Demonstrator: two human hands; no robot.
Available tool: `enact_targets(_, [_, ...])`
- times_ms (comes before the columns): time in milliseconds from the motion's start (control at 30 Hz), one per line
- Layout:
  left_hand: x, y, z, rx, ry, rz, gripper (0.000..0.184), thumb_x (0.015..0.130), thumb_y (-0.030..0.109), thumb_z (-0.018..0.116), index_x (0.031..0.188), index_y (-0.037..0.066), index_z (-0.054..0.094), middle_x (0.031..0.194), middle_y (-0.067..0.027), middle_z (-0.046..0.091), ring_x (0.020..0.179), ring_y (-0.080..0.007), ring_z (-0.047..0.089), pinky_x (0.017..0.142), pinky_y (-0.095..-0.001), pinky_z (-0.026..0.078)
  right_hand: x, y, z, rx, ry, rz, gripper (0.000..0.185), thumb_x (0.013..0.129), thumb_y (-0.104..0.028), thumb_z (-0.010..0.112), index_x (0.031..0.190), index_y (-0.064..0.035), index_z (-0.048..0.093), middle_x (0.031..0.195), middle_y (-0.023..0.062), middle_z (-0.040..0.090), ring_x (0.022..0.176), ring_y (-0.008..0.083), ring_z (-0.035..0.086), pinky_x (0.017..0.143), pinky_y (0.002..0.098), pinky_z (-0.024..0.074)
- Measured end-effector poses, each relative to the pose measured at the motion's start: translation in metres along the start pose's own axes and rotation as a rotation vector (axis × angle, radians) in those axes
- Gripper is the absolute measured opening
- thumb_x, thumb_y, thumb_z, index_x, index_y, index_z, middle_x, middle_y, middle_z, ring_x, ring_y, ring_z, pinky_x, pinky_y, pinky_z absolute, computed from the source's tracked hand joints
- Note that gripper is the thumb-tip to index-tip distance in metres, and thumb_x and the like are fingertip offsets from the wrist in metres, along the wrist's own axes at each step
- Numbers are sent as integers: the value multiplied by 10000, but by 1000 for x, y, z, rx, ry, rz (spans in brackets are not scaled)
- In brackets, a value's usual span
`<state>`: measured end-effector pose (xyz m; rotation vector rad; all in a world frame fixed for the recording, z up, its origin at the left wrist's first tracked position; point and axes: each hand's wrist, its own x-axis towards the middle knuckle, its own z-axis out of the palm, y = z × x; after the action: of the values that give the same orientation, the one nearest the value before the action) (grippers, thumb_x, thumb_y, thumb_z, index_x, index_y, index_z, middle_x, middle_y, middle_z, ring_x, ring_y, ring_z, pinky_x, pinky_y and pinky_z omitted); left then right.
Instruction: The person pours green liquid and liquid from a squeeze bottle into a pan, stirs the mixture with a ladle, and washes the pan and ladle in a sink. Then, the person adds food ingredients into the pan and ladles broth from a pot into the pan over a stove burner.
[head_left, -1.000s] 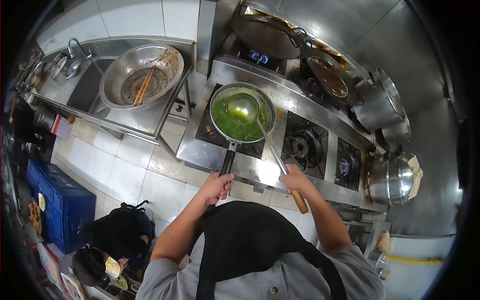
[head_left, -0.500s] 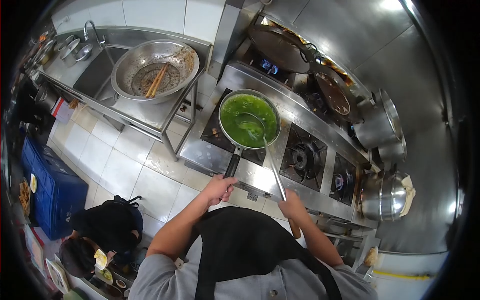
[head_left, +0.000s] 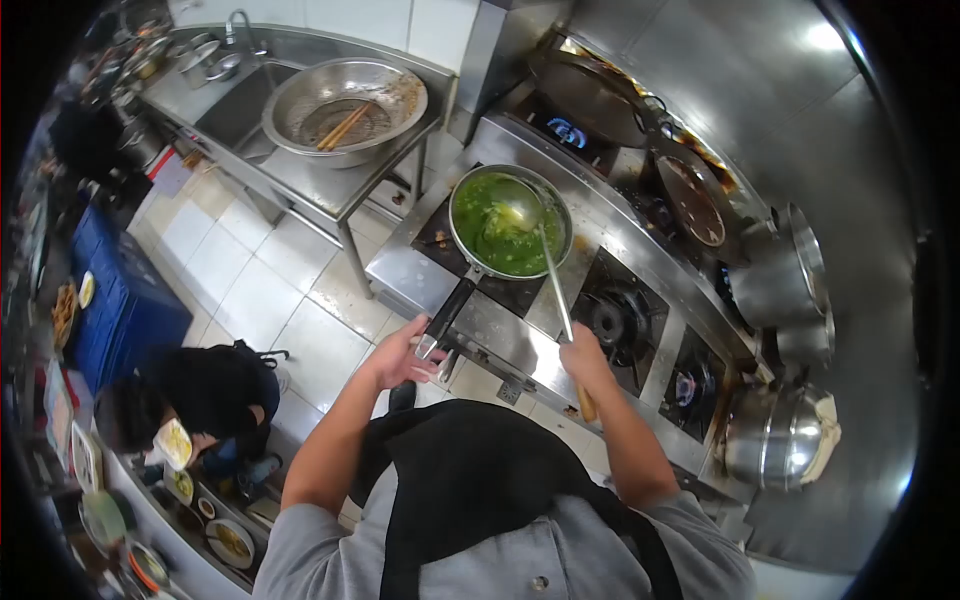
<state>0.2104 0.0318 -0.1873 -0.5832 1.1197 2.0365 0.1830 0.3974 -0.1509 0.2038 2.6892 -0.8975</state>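
A long-handled pan (head_left: 563,262) of green soup (head_left: 490,240) sits on a stove burner. Its black handle (head_left: 455,305) points toward me. My left hand (head_left: 400,357) is at the metal end of that handle, thumb and fingers apart around it; whether they touch it is hard to tell. With my right hand (head_left: 586,362) I grip a ladle (head_left: 555,285) near its wooden end. The ladle's bowl lies in the soup toward the pan's far side, partly above the surface.
Woks (head_left: 585,95) stand along the back burners, one over a blue flame. Large pots (head_left: 775,290) are at the right. A steel basin (head_left: 395,125) with chopsticks rests by the sink (head_left: 245,115). A crouching person (head_left: 205,395) and a blue crate (head_left: 140,310) are at the left.
My left fingers have loosened from around the pan handle and spread. The ladle's bowl has risen within the soup. The whole view has shifted slightly.
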Motion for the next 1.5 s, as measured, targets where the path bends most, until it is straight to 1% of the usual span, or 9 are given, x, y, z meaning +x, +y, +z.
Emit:
enact_targets(167, [-50, -110, -68, -31, 451, 55, 643, 931, 461, 580, 1356, 19, 387, 1110, -216, 617, 749, -278, 644, 601, -404, 552, -13, 53, -23, -288, 85, -478, 246, 745, -32, 534, 972, 60, 558, 805, 260, 636, 785, 445, 643, 711, 443, 516])
enact_targets(300, [-91, -242, -98, -110, 746, -41, 526, 937, 358, 583, 1279, -8, 425, 1060, -242, 623, 691, -319, 646, 558, -445, 561, 17, -4, -44, 76, -139, -77, 184, 769, -46, 513, 926, 47, 527, 659, 161, 552, 498, 256, 566, 459, 393, 451])
enact_targets(733, [-243, -394, -42, 169, 1248, 116, 356, 836, 295, 623, 837, -60, 642, 764, -221, 673, 595, -342, 660, 628, -440, 549, 17, 113, 39, 63, 215, -430, 526, 855, -59, 609, 1330, 111, 461, 1321, 290, 538, 1243, 401, 518, 1075, 417, 388])
enact_targets(900, [-413, -334, -7, 334, 1973, 460, 227, 854, 261, 580, 909, 50, 647, 984, -168, 675, 949, -367, 637, 833, -446, 505, 157, 179, 120, -110, 592, -1095, 404, 849, -203, 702, 1137, 39, 556, 946, 238, 648, 854, 390, 626, 764, 497, 502])
enact_targets(1033, [-631, -348, -13, 523, 2894, 698, 494, 796, 222, 702, 1217, 9, 557, 1190, -196, 594, 1132, -378, 549, 1002, -453, 426, 127, 136, 134, 462, 148, -452, 382, 804, -213, 718, 965, 102, 573, 765, 214, 610, 669, 344, 568, 621, 488, 483])
enact_targets(1067, [-700, -352, 0, 773, 3057, 585, 589, 787, 219, 722, 1277, -11, 490, 1203, -211, 572, 1137, -378, 537, 1016, -464, 412, 128, 138, 134, 1007, -11, -293, 387, 786, -223, 722, 927, 106, 576, 730, 216, 601, 632, 332, 550, 596, 483, 478])
enact_targets(1133, [-798, -353, 8, 924, 3479, 176, 725, 772, 318, 750, 1333, -8, 427, 1198, -248, 575, 1146, -401, 538, 1027, -470, 405, 146, 124, 143, 641, 134, -460, 383, 764, -226, 726, 893, 104, 578, 733, 221, 605, 629, 324, 545, 596, 479, 481])
enact_targets(1300, [-911, -358, -19, 119, 3051, -385, 856, 736, 577, 715, 1303, -5, 445, 1231, -278, 606, 1139, -434, 595, 969, -472, 469, 43, 46, 126, 293, 414, -482, 382, 745, -214, 690, 898, 107, 550, 763, 218, 607, 640, 327, 569, 596, 456, 503])
enact_targets(1500, [-896, -325, -30, 422, 3271, 178, 661, 713, 425, 754, 1171, -5, 547, 1076, -261, 663, 1006, -421, 638, 894, -490, 488, 0, 39, 115, 334, 284, -167, 371, 822, -125, 582, 1123, 89, 563, 965, 222, 645, 681, 315, 618, 546, 428, 510])
